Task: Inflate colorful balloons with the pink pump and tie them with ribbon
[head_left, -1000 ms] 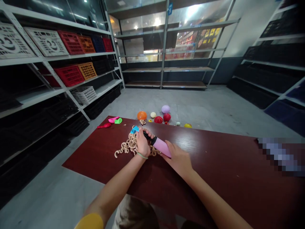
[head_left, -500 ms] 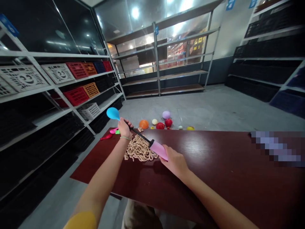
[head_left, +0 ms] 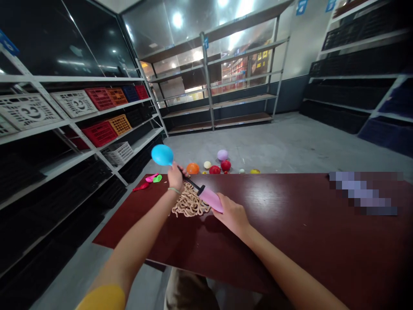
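My left hand (head_left: 176,175) is closed around the black end of a balloon pump, where the neck of a blue balloon (head_left: 162,154) meets it. The balloon is partly filled and points up to the left. My right hand (head_left: 231,212) grips the pink barrel of the balloon pump (head_left: 210,199). Between the two hands a length of black shaft shows. Under the pump, a heap of beige, rope-like long balloons or cords (head_left: 189,206) lies on the table, partly covered by my hands and the pump.
Limp pink, green and red balloons (head_left: 151,179) lie at the dark red table's (head_left: 274,224) far left corner. Several inflated balloons, one orange (head_left: 192,168), rest on the floor beyond. A blurred-out item (head_left: 363,193) lies on the right. Shelves with crates (head_left: 100,99) line the left.
The blue balloon has swelled larger. My hands have come closer together, and less of the pump's black shaft shows. The view has shifted slightly.
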The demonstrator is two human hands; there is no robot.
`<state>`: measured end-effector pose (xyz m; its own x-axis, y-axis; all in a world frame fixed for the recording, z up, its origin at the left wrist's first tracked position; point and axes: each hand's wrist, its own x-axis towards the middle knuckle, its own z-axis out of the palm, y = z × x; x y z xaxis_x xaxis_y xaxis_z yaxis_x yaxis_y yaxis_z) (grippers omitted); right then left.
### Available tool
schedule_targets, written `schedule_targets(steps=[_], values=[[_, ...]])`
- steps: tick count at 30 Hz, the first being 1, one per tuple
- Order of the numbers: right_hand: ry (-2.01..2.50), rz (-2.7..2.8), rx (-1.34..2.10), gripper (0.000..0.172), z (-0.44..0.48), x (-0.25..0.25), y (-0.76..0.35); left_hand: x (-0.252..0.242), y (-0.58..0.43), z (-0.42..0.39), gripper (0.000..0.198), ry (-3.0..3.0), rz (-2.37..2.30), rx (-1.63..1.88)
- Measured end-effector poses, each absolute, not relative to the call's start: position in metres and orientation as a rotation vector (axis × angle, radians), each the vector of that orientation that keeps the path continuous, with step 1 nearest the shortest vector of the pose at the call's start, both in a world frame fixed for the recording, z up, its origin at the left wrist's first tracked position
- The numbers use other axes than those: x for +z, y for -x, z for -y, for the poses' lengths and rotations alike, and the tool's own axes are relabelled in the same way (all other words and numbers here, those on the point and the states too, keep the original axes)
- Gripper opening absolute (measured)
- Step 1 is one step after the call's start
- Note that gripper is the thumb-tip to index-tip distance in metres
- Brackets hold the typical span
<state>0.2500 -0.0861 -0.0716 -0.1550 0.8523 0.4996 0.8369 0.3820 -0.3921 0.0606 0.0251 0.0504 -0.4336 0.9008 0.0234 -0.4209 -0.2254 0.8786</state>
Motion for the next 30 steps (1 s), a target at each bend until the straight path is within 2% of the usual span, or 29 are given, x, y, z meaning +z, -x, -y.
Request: schedule_targets(steps=[5, 11, 15, 22, 25, 30], values=[[1.435, 1.960, -0.013, 0.041, 0.084, -0.072, -0.244, 0.073, -0.016, -0.052, 0.024, -0.658, -1.074, 1.954], [1.582, 1.894, -0.059, 0.038, 0.084, -0.069, -0.244, 0.019, -0.095, -0.019, 0.031, -0.623, -1.007, 1.803], [1.558, 1.943, -0.107, 0.039, 0.086, -0.069, -0.250, -0.003, -0.113, 0.000, 0.027, -0.697, -0.960, 1.737], [1.391, 2.052, -0.154, 0.036, 0.090, -0.068, -0.239, 0.055, -0.008, -0.041, 0.019, -0.610, -1.179, 1.837], [1.394, 2.025, -0.130, 0.036, 0.091, -0.068, -0.233, 0.069, 0.001, -0.049, 0.021, -0.609, -1.172, 1.905], [1.565, 1.905, -0.154, 0.039, 0.091, -0.073, -0.237, 0.022, -0.073, -0.021, 0.026, -0.610, -1.119, 1.824]])
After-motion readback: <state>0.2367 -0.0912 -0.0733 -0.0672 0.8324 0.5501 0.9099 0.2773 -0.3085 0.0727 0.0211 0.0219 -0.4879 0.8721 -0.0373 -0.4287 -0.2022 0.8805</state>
